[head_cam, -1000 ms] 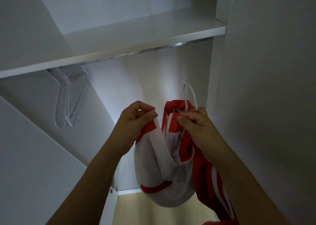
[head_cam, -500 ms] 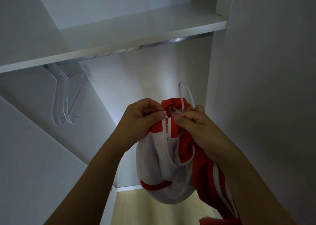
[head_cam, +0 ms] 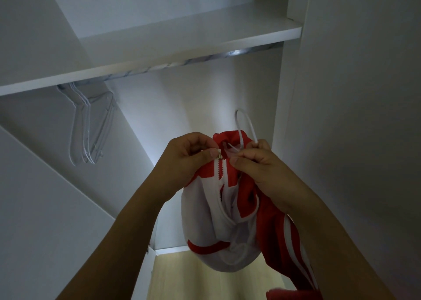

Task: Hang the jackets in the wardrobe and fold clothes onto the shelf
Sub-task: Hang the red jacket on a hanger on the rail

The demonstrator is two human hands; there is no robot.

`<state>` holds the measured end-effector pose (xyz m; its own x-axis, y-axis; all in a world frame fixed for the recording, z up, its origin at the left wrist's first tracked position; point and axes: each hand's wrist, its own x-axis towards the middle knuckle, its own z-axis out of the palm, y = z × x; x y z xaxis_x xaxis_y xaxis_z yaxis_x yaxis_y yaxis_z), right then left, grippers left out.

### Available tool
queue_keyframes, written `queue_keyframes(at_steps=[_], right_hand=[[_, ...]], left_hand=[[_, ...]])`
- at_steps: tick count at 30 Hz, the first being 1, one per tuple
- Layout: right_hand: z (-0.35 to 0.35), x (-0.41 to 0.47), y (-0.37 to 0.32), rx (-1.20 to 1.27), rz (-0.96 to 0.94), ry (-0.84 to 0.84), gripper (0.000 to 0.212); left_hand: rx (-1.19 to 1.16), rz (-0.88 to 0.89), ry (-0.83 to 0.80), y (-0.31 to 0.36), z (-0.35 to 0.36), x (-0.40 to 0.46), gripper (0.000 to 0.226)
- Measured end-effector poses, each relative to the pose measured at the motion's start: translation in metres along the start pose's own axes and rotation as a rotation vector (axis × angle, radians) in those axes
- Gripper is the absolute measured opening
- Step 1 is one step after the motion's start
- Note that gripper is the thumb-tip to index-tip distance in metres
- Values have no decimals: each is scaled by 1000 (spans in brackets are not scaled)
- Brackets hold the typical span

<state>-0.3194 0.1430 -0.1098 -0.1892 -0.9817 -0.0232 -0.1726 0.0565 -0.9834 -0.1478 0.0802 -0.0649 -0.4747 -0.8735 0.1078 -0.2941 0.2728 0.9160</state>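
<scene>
— Head view, what step do you see now?

— The person is zipping the red and white jacket (head_cam: 224, 199) while it sits on a white hanger (head_cam: 245, 126). The jacket hangs in the middle of the frame, a little to the right, in front of the open wardrobe. It is not yet on the rail (head_cam: 198, 61).

— How are the fingers?

— The left hand (head_cam: 189, 157) pinches the small metal zip pull (head_cam: 218, 157) between thumb and forefinger, near the collar. The right hand (head_cam: 257, 163) has its fingers curled; it pinches the red collar edge just beside the zip, and the hanger hook stands up from this hand. I cannot tell exactly how the hanger is held, because the cloth hides it.

— So the zip is closed?

— At the top the teeth seem joined, but lower down the front still gapes open a little. I judge this step as almost finished.

— And the next move?

— I think the hook must go up to the rail, under the shelf (head_cam: 182, 49), at the upper centre of the frame. Empty clear hangers (head_cam: 91, 126) hang at the upper left, so free place is to their right. One hand should take the hook firmly, because the jacket may slide off.
</scene>
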Motion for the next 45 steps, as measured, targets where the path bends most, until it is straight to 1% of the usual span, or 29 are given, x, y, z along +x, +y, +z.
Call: queue_keyframes(at_steps=[5,8,14,15,16,18,19,22,23,25,27,30,34,37,38,40,43,45], right_hand=[[2,-2,-1,21,-18,-13,14],[2,-4,-2,23,-12,-23,12],[8,-5,-4,96,-12,76,15],[9,-5,-5,100,-9,88,17],[10,-5,-6,97,-7,97,18],[12,-4,-10,92,-6,100,17],[13,-4,-12,97,-3,100,15],[13,-2,-14,126,-3,108,13],[12,-2,-14,128,-4,110,13],[11,-1,-14,119,-8,110,13],[10,0,-13,106,-9,109,13],[8,1,-14,110,2,104,13],[5,2,-15,98,6,118,11],[2,3,-15,105,10,133,11],[1,3,-15,107,12,145,12],[2,5,-16,118,16,174,13],[5,9,-18,122,30,205,12],[8,12,-19,131,45,232,9]], left_hand=[[20,10,-63,1,-2,-2,10],[4,30,-66,1,-3,-3,10],[56,19,-129,-1,-4,-6,12],[101,22,-123,-1,-4,-7,14],[194,44,-107,-2,-3,-8,14],[451,132,-37,-5,0,-9,10],[553,181,14,-7,2,-10,11],[699,271,112,-13,7,-10,17],[703,290,103,-14,7,-9,15],[644,311,30,-16,8,-9,6],[572,291,-25,-18,9,-8,6],[520,255,-14,-23,10,-3,11],[487,243,-16,-27,11,3,9],[476,228,-53,-27,10,4,13],[487,243,-57,-26,10,4,14],[557,336,-38,-23,10,0,17],[745,502,-6,-18,16,-11,22],[846,538,-13,-20,20,-18,29]])
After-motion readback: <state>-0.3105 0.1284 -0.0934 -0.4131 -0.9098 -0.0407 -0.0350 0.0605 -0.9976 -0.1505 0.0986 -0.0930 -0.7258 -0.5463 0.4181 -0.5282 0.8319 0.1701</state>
